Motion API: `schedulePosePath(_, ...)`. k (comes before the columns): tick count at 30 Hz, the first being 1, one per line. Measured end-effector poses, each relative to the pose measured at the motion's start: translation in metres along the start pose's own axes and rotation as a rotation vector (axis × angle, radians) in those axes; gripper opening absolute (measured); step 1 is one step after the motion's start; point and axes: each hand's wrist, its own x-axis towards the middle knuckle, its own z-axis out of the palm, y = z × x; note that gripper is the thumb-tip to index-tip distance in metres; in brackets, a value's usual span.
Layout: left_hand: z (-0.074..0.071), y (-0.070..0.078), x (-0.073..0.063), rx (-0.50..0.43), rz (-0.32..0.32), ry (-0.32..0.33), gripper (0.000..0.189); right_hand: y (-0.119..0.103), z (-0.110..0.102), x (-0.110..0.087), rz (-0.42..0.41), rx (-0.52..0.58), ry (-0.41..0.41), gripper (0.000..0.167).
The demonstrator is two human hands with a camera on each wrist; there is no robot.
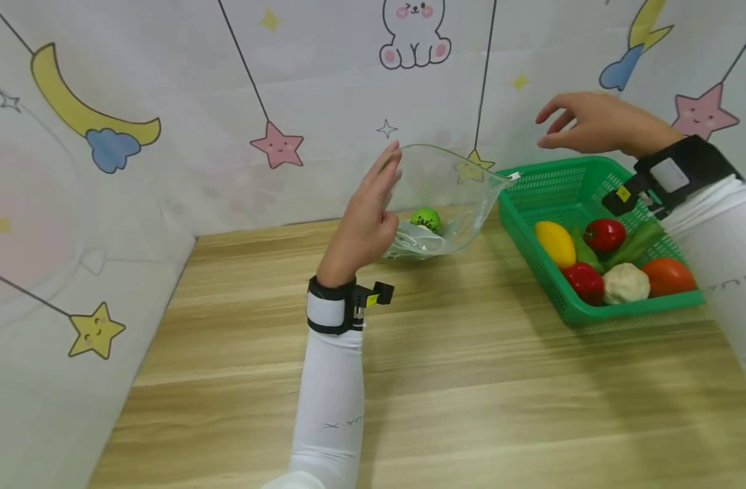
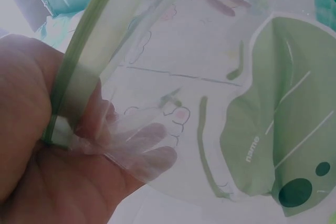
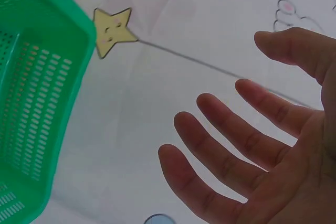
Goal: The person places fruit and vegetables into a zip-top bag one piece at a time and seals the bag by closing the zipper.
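Observation:
My left hand (image 1: 363, 227) holds a clear zip bag (image 1: 471, 207) by one end of its mouth, thumb on one side and fingers on the other. In the left wrist view the bag's green zip strip (image 2: 84, 40) runs up from between thumb and palm, and a green leaf print (image 2: 286, 129) marks its side. A bright green, dark-specked kiwi piece (image 1: 426, 219) lies low in the bag. Above the back of the green basket (image 1: 541, 285), my right hand (image 1: 593, 123) hangs with loosely bent, spread fingers and nothing in them.
The basket stands right of the bag and holds a yellow oval fruit (image 1: 555, 244), red vegetables (image 1: 604, 235), a whitish bulb (image 1: 626, 284), an orange-red tomato (image 1: 669, 276) and green pods. Behind the wooden table (image 1: 257, 380) hangs a printed cloth (image 1: 214, 183).

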Motion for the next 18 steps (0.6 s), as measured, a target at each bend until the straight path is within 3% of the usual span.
schedulePosePath(8, 0.0, 0.0, 0.001, 0.011, 0.014, 0.005, 0.083, 0.059, 0.011, 0.009, 0.093, 0.007, -0.112, 0.065)
schedulePosePath(18, 0.0, 0.0, 0.0, 0.024, 0.005, 0.002, 0.082, 0.095, 0.033, 0.011, 0.148, 0.008, -0.206, 0.064)
